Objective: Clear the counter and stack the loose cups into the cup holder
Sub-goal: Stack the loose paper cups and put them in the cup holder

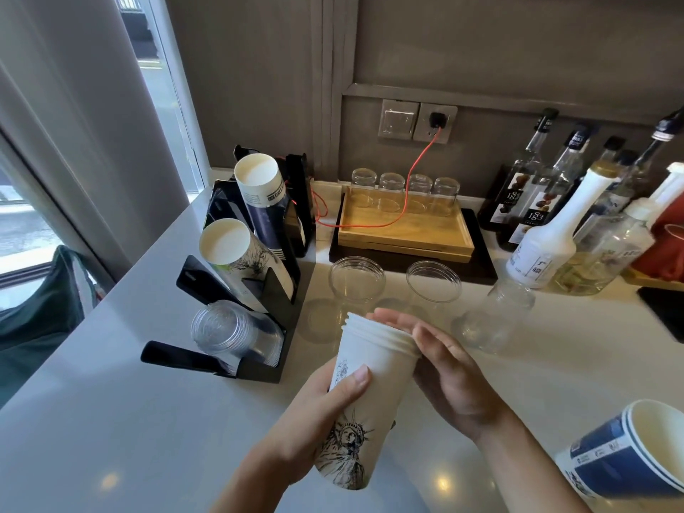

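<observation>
Over glossy counter, left hand grips nested paper cups; right hand seemingly flat.

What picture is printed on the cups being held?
A Statue of Liberty sketch on the white paper cups, clearest in the head view.

The wall was grey-brown with panel moulding. A switch and a socket sat on it, with a red cable plugged in. At left a pale curtain hung beside a bright window. The counter was white and glossy.
</observation>
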